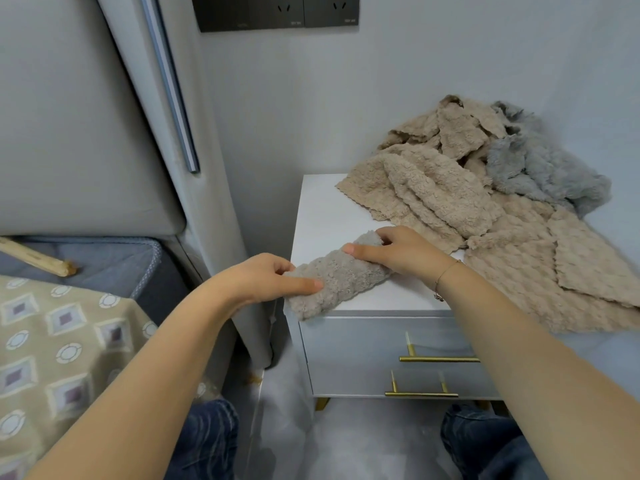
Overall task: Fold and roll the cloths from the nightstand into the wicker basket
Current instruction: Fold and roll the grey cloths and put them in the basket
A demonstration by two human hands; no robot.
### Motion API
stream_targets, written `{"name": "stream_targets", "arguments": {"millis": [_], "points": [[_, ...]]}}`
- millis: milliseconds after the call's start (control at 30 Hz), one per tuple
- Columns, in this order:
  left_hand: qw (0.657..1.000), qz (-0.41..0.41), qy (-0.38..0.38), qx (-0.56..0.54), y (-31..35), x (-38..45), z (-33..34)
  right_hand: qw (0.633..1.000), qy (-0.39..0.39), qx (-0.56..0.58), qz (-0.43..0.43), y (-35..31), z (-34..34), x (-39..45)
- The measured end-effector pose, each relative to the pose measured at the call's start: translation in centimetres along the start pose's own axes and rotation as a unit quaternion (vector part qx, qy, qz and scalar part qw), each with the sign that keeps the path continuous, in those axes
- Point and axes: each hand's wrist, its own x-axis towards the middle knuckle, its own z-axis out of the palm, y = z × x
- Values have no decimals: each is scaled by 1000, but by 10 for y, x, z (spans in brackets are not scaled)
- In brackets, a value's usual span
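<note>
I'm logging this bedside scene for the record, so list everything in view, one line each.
Folded fluffy grey-beige cloth strip: one, grey-beige, nightstand's front edge, held at both ends.
Heap of fluffy beige cloths: several, beige, nightstand's right side.
Fluffy grey-blue cloth: at least one, grey-blue, atop the heap at the back.
White nightstand with gold drawer handles: one, white, against the wall.
Dark wall socket panel: one, dark grey, upper wall.
Grey padded headboard: one, grey, left.
Patterned beige bedspread: one, beige, lower left.
Left hand: grip on the strip's near end.
Right hand: grip on the far end.

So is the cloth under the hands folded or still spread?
Folded: the cloth lies as a narrow strip on the nightstand, a hand gripping each end.
</note>
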Motion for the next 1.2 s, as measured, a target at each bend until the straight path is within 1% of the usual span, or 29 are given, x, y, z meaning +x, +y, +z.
{"name": "stream_targets", "arguments": {"millis": [67, 100, 167, 200, 333, 400, 467, 500, 533, 567, 600, 733, 833, 900, 1033, 1133, 1200], "points": [[1000, 10, -4, 6, 2, -2, 3, 998, -32, 59, 7, 2, -3, -1], [1000, 19, -6, 3, 5, -3, 6, 993, -45, 108, 17, 1, -6, -4], [999, 39, -4, -10, 9, -7, 8, 972, -62, 221, 42, 0, -10, -8], [999, 48, -2, -25, 13, -8, 10, 962, -55, 263, 42, -1, -13, -11], [990, 68, -2, -124, 24, -9, 19, 930, 17, 365, 29, -4, -25, -22], [986, 79, 8, -145, 33, -10, 26, 896, 59, 440, 17, -4, -30, -29], [978, 103, 19, -182, 45, -13, 38, 848, 113, 517, 7, -4, -32, -40], [973, 116, 28, -200, 52, -17, 45, 826, 127, 549, 2, -5, -31, -47], [968, 125, 43, -211, 57, -20, 51, 813, 138, 566, -4, -5, -29, -52], [966, 137, 56, -214, 64, -22, 57, 804, 149, 575, -7, -4, -27, -60], [965, 149, 67, -207, 69, -23, 63, 804, 159, 573, -1, -4, -24, -68], [964, 204, 77, -153, 91, -35, 87, 799, 200, 564, 51, -5, -27, -116], [959, 237, 69, -137, 105, -56, 111, 797, 243, 551, 33, -5, -40, -155], [955, 253, 55, -144, 116, -73, 126, 792, 279, 543, 28, -6, -47, -181], [946, 273, 2, -173, 142, -109, 159, 762, 372, 529, 39, 4, -61, -242], [942, 283, -29, -177, 155, -132, 182, 748, 415, 516, 43, 17, -65, -290], [941, 291, -49, -165, 160, -148, 198, 750, 429, 502, 48, 30, -63, -321]]}}
